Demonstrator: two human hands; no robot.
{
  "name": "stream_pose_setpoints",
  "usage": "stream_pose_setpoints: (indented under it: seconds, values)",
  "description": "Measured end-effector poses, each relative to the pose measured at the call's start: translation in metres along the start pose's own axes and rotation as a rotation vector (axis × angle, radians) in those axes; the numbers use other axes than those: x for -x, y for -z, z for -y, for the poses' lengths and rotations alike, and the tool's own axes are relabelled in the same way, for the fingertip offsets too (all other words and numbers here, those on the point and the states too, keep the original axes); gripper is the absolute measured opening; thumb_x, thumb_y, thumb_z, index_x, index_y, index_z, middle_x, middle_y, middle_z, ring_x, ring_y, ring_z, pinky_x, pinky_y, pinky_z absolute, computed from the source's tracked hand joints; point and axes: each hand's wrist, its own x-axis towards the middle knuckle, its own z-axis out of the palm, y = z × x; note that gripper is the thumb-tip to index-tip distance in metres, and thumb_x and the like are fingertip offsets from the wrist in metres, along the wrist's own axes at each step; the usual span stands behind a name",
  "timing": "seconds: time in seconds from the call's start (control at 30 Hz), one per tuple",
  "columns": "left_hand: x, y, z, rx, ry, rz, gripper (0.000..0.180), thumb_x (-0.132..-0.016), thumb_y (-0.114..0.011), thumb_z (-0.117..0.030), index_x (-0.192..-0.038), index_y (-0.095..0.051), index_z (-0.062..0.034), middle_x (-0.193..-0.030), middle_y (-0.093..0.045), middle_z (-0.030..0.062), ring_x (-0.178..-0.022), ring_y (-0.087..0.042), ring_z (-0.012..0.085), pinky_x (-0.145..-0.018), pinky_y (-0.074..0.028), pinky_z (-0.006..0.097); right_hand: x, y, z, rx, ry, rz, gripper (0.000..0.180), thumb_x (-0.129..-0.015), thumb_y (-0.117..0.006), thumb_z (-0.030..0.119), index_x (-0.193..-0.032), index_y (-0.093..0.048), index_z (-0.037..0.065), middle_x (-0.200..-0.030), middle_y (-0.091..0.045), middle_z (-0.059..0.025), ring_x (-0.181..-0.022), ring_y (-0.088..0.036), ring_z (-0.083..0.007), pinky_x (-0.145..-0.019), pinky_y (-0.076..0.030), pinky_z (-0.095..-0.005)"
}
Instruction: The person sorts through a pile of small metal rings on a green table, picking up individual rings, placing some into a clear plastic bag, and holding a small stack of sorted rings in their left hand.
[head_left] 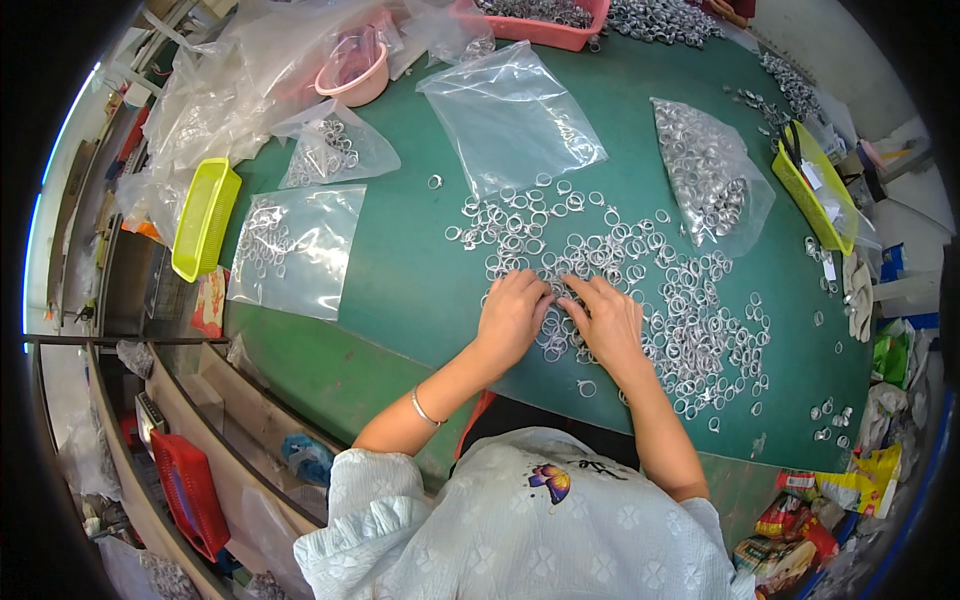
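A wide spread of small silver-coloured metal rings lies on the green tabletop around both my hands. My left hand rests at the near left edge of the spread, its fingers curled down together among the rings; whatever lies under the fingertips is hidden. Close beside it, my right hand touches the rings with thumb and forefinger apart. The fingertips of both hands nearly meet. One loose ring lies near the table's front edge, and another ring sits apart on the far left.
Beyond the rings lies a flat clear plastic bag. A bulging bag of rings is to its right. Left are two bags with some rings, a yellow-green basket and a pink bowl. Another yellow-green basket stands right.
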Motion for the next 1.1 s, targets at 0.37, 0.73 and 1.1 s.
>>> stream_pose_setpoints:
  seconds: [0.37,0.73,1.1]
  values:
    - [-0.101,0.134,0.091,-0.456,0.344,-0.507,0.015,-0.08,-0.061,-0.016,-0.085,-0.067,-0.0037,-0.075,-0.065,0.018,-0.07,-0.063,0.0365,-0.064,-0.049,0.044,0.003,-0.003,-0.008,-0.101,-0.085,-0.042,0.018,-0.078,-0.069,0.019,-0.093,-0.067,0.009,-0.065,-0.053,-0.0061,-0.055,-0.054,-0.0239,-0.051,-0.041,-0.0356]
    - [-0.101,0.15,0.146,-0.554,0.619,-0.758,0.073,-0.076,-0.071,-0.037,-0.125,-0.034,0.0012,-0.098,-0.061,0.0264,-0.087,-0.059,0.0467,-0.076,-0.046,0.05,0.002,-0.002,-0.012,-0.141,-0.1,-0.02,0.018,-0.079,-0.068,0.018,-0.094,-0.066,0.007,-0.068,-0.056,-0.0075,-0.056,-0.055,-0.0249,-0.052,-0.042,-0.0366]
    - [-0.156,0.223,0.221,0.063,0.433,-0.84,0.025,-0.086,-0.052,-0.012,-0.099,-0.062,0.007,-0.068,-0.061,0.0154,-0.068,-0.063,0.0253,-0.063,-0.051,0.038,0.002,-0.003,-0.01,-0.154,-0.13,-0.01,0.016,-0.079,-0.067,0.018,-0.092,-0.065,0.008,-0.073,-0.061,-0.0072,-0.061,-0.06,-0.0256,-0.054,-0.045,-0.037]
